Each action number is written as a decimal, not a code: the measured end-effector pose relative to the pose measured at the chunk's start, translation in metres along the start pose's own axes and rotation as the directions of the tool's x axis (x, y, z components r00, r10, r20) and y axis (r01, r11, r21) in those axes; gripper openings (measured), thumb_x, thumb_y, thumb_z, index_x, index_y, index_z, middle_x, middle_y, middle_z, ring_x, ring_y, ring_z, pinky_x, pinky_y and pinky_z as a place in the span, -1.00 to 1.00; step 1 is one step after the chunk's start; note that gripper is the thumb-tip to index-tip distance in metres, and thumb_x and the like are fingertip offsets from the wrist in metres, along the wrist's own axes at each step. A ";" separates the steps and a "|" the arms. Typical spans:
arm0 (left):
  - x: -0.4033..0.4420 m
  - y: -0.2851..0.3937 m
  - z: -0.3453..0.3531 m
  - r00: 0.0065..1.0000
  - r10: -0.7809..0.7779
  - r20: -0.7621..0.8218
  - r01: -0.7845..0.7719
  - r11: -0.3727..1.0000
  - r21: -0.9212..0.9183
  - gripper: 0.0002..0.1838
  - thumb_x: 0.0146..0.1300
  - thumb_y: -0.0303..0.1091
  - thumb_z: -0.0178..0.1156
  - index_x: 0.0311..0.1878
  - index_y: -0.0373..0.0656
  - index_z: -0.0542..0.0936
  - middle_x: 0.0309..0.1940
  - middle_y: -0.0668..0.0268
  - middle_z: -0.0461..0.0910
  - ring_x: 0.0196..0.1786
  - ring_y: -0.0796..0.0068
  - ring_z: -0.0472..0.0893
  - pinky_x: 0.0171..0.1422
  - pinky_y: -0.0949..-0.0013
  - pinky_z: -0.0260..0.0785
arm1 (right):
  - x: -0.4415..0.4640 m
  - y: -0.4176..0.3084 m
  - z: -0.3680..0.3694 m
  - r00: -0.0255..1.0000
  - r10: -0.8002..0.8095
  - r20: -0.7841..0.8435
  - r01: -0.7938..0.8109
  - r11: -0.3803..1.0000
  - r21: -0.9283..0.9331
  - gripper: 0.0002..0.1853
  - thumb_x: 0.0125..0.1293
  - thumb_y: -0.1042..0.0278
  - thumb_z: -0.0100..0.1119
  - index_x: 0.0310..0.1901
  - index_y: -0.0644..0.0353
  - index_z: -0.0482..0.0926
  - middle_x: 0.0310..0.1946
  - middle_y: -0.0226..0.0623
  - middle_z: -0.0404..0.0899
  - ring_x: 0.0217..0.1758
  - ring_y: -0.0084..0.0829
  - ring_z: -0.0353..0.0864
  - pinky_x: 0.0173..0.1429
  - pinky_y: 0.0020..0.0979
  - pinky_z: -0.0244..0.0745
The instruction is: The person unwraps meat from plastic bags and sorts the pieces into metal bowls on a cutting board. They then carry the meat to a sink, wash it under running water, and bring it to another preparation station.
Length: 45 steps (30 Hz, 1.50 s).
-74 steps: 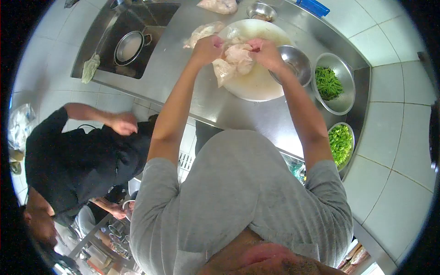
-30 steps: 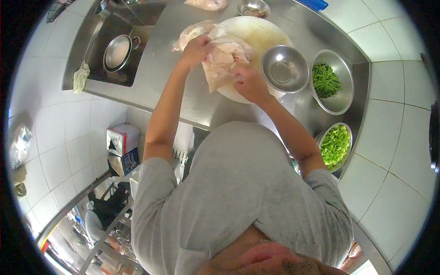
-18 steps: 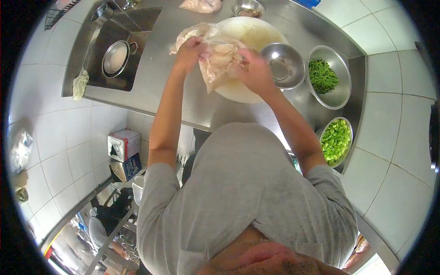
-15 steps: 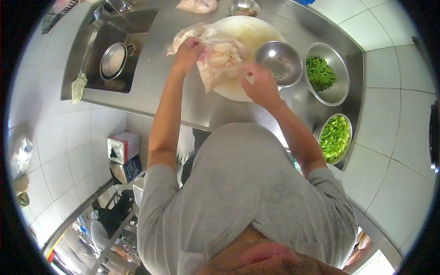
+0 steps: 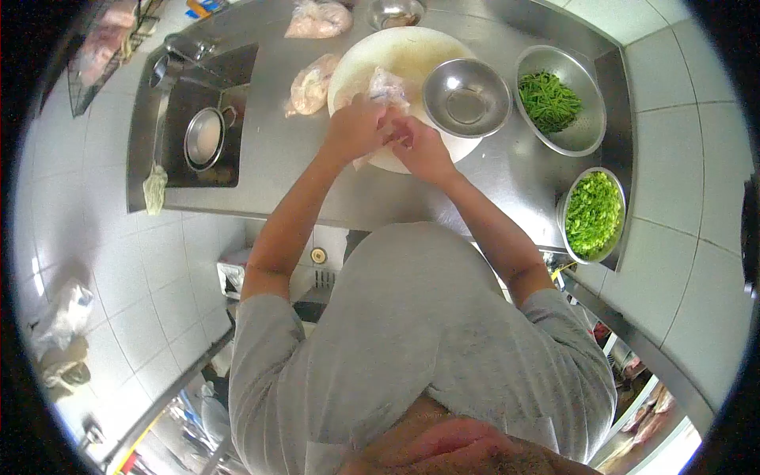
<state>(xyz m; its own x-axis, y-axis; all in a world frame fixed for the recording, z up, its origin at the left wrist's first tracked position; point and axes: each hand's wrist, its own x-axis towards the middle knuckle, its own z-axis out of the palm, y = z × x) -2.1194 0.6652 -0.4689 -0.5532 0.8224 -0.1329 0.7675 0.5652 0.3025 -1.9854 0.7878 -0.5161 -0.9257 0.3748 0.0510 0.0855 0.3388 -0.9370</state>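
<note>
Over the round white board (image 5: 360, 59) my two hands meet at a clear plastic bag (image 5: 388, 89) of pale meat. My left hand (image 5: 356, 129) is closed on the bag from the left. My right hand (image 5: 419, 145) is closed beside it, fingertips pinched at the bag's near part; the hands cover much of the bag. An empty metal bowl (image 5: 467, 99) sits on the board's right side. Left of the board lies another bag of pale meat (image 5: 311, 85), and a third meat bag (image 5: 318, 19) is farther back.
At the left is a sink (image 5: 222, 162) with a pot (image 5: 204, 138). A cloth (image 5: 155, 190) hangs on its edge. To the right stand a colander of green stalks (image 5: 549, 103) and a bowl of chopped greens (image 5: 592, 214). A small metal bowl (image 5: 396, 13) is at the back.
My hands have come together at the bag; my left hand moved right over it. The bag now looks gathered, and the other meat bag stands apart from it. The whole view has shifted.
</note>
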 end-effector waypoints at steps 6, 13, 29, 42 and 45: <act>0.008 -0.010 0.038 0.987 0.139 -0.087 -0.122 0.977 0.174 -0.69 0.18 -0.11 0.30 -0.31 -0.20 0.67 -0.30 0.00 0.59 -0.34 -0.03 0.65 -0.20 0.04 0.51 | -0.041 -0.022 -0.064 0.942 0.171 -0.289 -0.277 0.881 -0.383 -0.53 0.16 0.19 0.44 0.09 0.15 0.61 -0.21 -0.13 0.73 -0.23 -0.13 0.77 -0.10 -0.17 0.65; 0.033 -0.076 -0.021 0.979 0.090 0.183 0.027 0.832 -0.554 -0.79 0.18 -0.30 0.22 -0.36 -0.28 0.69 -0.56 0.26 0.61 -0.46 0.45 0.57 -0.30 0.26 0.41 | -0.040 -0.003 -0.085 0.887 0.064 -0.458 -0.372 0.688 -0.623 -0.58 0.13 0.03 0.49 -0.06 0.07 0.68 -0.25 -0.14 0.68 -0.12 -0.10 0.71 -0.10 -0.10 0.64; 0.017 -0.082 -0.122 0.789 0.563 0.247 0.013 0.385 -0.923 -0.85 0.24 -0.46 0.25 -0.45 -0.22 0.55 -0.44 0.55 0.47 -0.35 0.79 0.39 -0.19 0.59 0.31 | -0.194 -0.071 0.088 0.372 0.154 -0.915 -0.757 0.621 -0.203 -0.64 0.00 0.12 0.61 -0.25 0.16 0.74 -0.30 -0.21 0.63 -0.24 -0.28 0.66 -0.09 -0.25 0.60; -0.044 -0.013 0.004 0.445 0.855 0.266 -0.605 0.506 -0.615 -0.68 0.19 -0.44 0.23 -0.56 -0.31 0.33 -0.49 0.22 0.36 -0.44 0.46 0.36 -0.31 0.29 0.27 | -0.232 0.011 0.116 0.309 0.245 -0.919 -0.786 0.610 -0.102 -0.61 0.16 0.19 0.46 -0.05 0.24 0.66 -0.11 0.02 0.63 -0.09 -0.06 0.68 -0.02 -0.09 0.58; -0.061 -0.037 0.070 0.488 0.798 0.354 -0.660 0.603 -0.448 -0.65 0.23 -0.32 0.28 -0.56 -0.32 0.43 -0.47 0.09 0.48 -0.45 0.21 0.47 -0.29 0.17 0.34 | -0.238 -0.014 0.134 0.281 0.297 -0.913 -0.737 0.676 -0.007 -0.61 0.17 0.22 0.44 -0.02 0.26 0.66 -0.10 -0.04 0.66 -0.09 -0.10 0.70 -0.01 -0.10 0.60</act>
<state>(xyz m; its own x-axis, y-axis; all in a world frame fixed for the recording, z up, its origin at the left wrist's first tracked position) -2.0917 0.5989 -0.5383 0.4572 0.8752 -0.1580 0.6827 -0.2316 0.6930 -1.8157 0.5787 -0.5611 0.1019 0.9935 0.0516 0.7428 -0.0414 -0.6682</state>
